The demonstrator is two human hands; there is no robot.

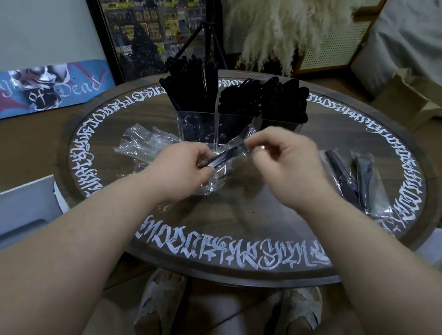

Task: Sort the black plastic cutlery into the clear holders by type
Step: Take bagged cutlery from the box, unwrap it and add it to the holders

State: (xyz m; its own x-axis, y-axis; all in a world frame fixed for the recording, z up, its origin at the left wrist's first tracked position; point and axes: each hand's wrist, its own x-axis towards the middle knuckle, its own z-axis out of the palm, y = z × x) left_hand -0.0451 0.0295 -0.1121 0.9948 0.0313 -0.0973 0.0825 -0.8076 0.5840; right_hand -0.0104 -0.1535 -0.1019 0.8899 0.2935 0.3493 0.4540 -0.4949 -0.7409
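Three clear holders stand side by side at the back of the round table, each full of black cutlery: the left holder [191, 126], the middle holder [232, 126] and the right holder [281, 124]. In front of them I hold a wrapped cutlery pack [229, 152] above the table. My left hand [184, 166] grips its lower end and the loose clear wrap. My right hand [283, 160] pinches the wrap at the upper end. Which pieces the pack holds is hidden by the glare on the plastic.
Empty clear wrappers [146, 143] lie left of my hands. Wrapped cutlery packs [355, 178] lie on the right part of the table [236, 215]. A tripod [206, 35], a framed picture and pampas grass stand behind; a cardboard box [407, 97] is at the right.
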